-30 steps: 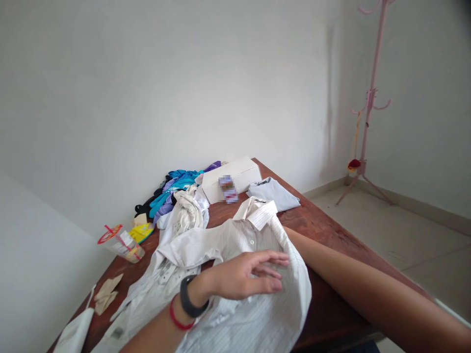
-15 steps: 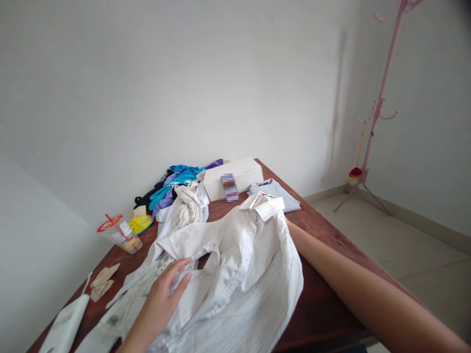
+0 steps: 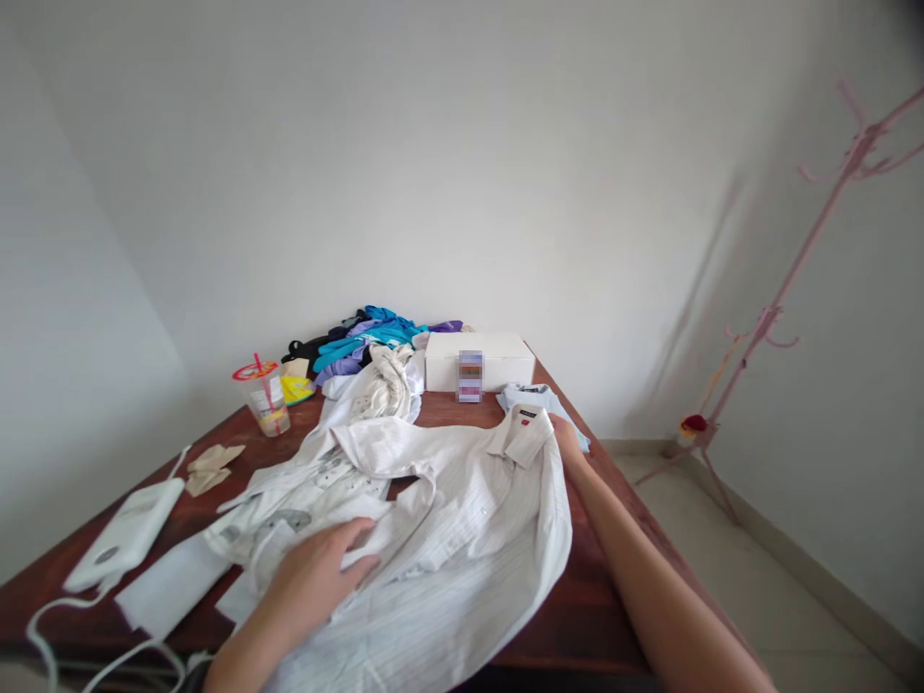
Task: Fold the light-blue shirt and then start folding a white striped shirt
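Observation:
A white, finely striped button-up shirt (image 3: 462, 520) lies spread over the near half of the table, its collar toward the far right. At the collar's right edge my right hand (image 3: 569, 445) is closed on the cloth, with its fingertips partly hidden. My left hand (image 3: 321, 577) rests on the shirt's left side, thumb and fingers apart. Beneath the shirt's left part lies a white garment with grey prints (image 3: 289, 515). A folded light-blue garment (image 3: 511, 395) sits just beyond the collar, partly covered by my right hand.
A white box (image 3: 480, 348) and a heap of coloured clothes (image 3: 375, 342) stand at the table's (image 3: 444, 412) far end. Along the left are a plastic cup with straw (image 3: 269, 399), a crumpled tissue (image 3: 213, 467) and a white corded device (image 3: 130, 534). Right stands a pink coat rack (image 3: 808, 241).
The shirt's collar end has come down flatter, and my right hand now shows beside it. My left hand stays on the shirt. The view has turned to the left.

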The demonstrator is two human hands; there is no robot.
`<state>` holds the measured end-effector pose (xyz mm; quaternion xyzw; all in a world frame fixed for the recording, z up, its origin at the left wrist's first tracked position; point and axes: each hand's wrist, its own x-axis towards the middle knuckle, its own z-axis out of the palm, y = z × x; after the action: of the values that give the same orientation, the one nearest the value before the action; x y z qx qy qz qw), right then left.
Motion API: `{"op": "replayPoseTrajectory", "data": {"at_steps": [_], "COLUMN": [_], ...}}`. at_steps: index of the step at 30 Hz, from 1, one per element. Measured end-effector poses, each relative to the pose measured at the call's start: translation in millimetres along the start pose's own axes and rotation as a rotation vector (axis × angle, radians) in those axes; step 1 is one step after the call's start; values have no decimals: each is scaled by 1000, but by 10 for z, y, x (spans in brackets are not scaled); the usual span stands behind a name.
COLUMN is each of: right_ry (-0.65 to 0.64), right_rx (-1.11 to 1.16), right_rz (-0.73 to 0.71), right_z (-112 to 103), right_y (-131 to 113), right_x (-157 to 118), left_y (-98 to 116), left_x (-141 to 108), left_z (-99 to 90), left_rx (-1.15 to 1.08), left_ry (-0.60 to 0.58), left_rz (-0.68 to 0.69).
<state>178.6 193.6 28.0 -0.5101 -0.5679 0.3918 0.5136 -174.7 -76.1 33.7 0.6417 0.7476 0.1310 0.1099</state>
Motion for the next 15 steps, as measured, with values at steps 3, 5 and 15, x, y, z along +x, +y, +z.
{"op": "replayPoseTrajectory", "data": {"at_steps": [3, 5, 15], "right_ry": [114, 165, 387], "right_rx": [-78, -94, -255], "right_rz": [-57, -149, -197], "right_z": [-120, -206, -904], "right_y": [-85, -140, -414], "right_x": [-19, -114, -919], "left_y": [4, -30, -124], "left_x": [31, 46, 35], "left_z": [37, 83, 234], "left_rx": [6, 9, -6], "left_ry": [16, 56, 153], "left_rz": [-10, -10, 16]}}
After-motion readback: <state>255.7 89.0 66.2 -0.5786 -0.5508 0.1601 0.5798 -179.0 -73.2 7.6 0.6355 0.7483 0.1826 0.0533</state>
